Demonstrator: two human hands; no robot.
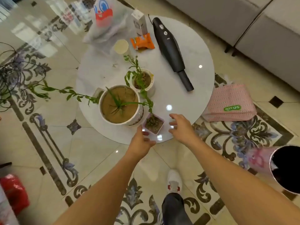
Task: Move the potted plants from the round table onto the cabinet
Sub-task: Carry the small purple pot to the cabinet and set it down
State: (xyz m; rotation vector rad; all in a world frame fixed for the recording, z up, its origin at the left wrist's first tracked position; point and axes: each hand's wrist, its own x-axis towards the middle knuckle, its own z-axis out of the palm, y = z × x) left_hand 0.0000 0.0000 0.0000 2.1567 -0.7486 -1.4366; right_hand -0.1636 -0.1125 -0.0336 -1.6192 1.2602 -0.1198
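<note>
Three potted plants stand on the round white table [186, 101]. Nearest me at the front edge is a small square pink pot [153, 125] with a thin green stem. Behind it on the left sits a large round white pot [119, 105] of brown soil, and further back a smaller white pot [143, 80] with a leafy plant. My left hand [142, 140] is at the pink pot's near left corner, fingers apart, touching or almost touching it. My right hand [179, 125] hovers open just right of that pot, apart from it. No cabinet is in view.
A black handheld vacuum [170, 49], an orange packet [142, 43], a carton [140, 24], a round lid [121, 46] and a plastic bag [103, 20] lie at the table's back. A pink bag [230, 104] and a dark bin [287, 169] stand on the floor at right, a grey sofa [243, 18] behind.
</note>
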